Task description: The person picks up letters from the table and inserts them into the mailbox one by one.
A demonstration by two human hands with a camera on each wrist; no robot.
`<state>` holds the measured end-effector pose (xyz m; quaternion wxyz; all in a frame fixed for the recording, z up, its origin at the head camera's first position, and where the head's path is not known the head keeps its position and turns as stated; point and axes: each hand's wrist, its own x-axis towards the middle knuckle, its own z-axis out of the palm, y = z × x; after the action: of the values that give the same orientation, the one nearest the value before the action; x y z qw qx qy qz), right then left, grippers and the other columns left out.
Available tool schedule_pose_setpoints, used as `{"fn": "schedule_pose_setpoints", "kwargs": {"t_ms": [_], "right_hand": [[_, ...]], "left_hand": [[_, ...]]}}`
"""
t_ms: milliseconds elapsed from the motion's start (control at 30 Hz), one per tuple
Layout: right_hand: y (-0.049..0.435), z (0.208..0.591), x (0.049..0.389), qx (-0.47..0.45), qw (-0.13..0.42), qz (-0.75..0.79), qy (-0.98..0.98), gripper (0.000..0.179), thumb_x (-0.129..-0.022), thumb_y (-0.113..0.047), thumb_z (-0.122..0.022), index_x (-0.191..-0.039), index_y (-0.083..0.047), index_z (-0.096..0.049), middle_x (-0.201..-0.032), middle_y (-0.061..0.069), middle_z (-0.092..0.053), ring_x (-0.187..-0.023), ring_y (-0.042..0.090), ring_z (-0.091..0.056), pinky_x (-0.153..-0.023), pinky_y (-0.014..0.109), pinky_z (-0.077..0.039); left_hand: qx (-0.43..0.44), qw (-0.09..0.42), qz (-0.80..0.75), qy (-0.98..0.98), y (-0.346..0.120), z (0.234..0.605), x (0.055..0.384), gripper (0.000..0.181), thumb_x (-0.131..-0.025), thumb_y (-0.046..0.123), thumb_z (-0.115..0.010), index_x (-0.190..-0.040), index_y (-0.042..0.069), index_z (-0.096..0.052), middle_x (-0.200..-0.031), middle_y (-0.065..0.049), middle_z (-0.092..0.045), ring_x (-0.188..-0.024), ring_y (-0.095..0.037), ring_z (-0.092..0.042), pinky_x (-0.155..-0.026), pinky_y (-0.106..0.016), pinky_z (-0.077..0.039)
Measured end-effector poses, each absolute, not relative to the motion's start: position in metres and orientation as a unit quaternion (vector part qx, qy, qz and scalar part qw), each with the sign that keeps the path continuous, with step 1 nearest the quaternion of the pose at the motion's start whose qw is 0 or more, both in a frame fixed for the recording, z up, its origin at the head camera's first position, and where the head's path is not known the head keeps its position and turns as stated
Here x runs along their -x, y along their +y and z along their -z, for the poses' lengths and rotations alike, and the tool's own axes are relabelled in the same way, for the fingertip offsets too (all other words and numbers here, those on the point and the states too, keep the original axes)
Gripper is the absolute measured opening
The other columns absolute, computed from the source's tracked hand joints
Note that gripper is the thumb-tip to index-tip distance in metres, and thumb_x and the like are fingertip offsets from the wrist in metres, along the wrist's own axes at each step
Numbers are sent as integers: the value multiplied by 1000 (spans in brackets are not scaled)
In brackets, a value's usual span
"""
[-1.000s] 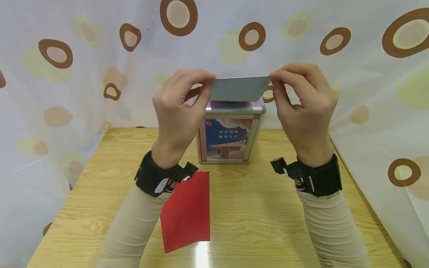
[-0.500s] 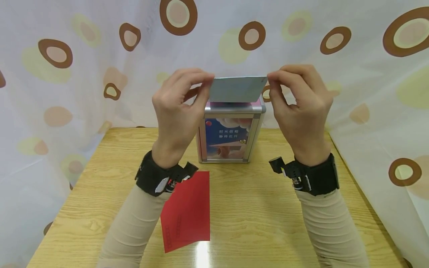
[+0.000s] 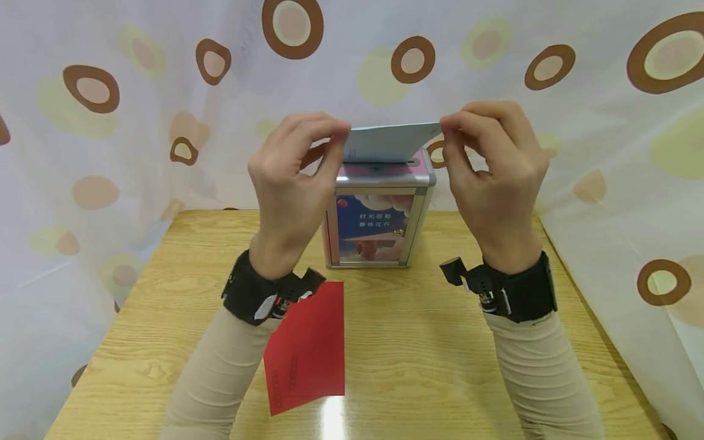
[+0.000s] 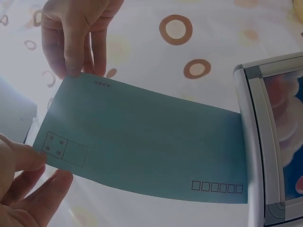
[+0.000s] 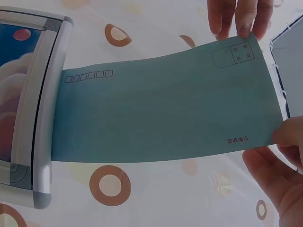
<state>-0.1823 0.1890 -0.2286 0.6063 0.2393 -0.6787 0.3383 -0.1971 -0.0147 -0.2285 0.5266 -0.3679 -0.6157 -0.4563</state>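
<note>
A pale blue-green envelope [image 3: 387, 143] is held upright over the top of a silver-framed letter box [image 3: 375, 227]. My left hand [image 3: 291, 174] pinches one upper corner between thumb and fingers; my right hand [image 3: 495, 174] pinches the other. Both wrist views show the envelope's lower edge right at the box's top, with printed postcode squares close to it. The envelope bows slightly. On the pink lid, the end of a metal slot plate [image 3: 412, 162] shows beyond the envelope's lower right; the rest of the slot is hidden behind the envelope.
A red envelope [image 3: 315, 348] lies on the wooden table [image 3: 429, 354] in front of the box, partly covered by my left wrist. A patterned white curtain [image 3: 341, 85] hangs behind and along both sides. A small lock [image 3: 398, 233] sits on the box's front.
My right hand first shifted slightly left, then rose a little. The envelope's right side is higher now and its lower edge has tilted, so part of the slot plate and lid shows.
</note>
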Motion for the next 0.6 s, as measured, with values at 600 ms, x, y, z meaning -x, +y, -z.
{"fn": "schedule_pose_setpoints", "kwargs": {"t_ms": [600], "right_hand": [[195, 233, 191, -224, 587, -350, -695, 20, -94, -11, -62, -88, 5, -73, -89, 23, -63, -84, 23, -63, -80, 30, -58]], "left_hand": [[383, 493, 441, -645, -11, 235, 198, 8, -87, 0, -69, -93, -2, -73, -88, -14, -70, -83, -13, -66, -74, -26, -59]]}}
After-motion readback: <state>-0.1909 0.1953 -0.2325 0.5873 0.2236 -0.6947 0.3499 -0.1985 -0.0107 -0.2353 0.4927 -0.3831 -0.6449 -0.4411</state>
